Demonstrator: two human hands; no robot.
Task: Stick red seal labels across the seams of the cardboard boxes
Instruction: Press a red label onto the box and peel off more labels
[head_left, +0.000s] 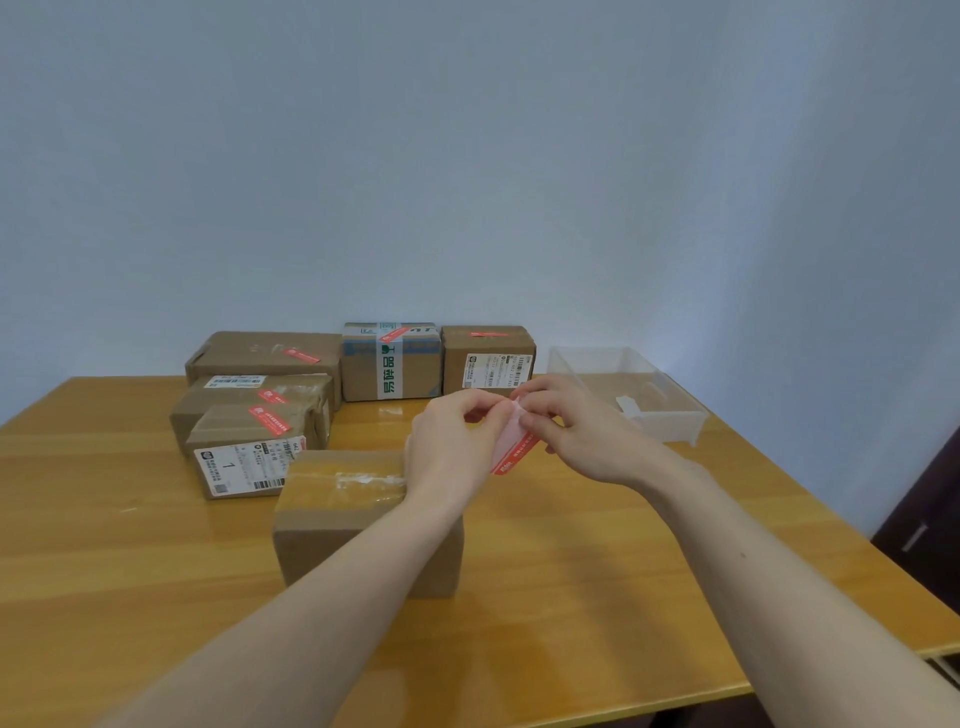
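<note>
Above table (156, 545), label (514, 452) between grips.

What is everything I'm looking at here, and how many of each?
Cardboard boxes: six, brown; five at the table's back left, each with a red seal; one unsealed box nearest, under the left forearm.
Red seal label: one, red with pale backing, held above the table.
Clear plastic bin: one, transparent, back right.
Table: one, yellow wood.
Hands: two; left hand and right hand both pinch the label.
</note>
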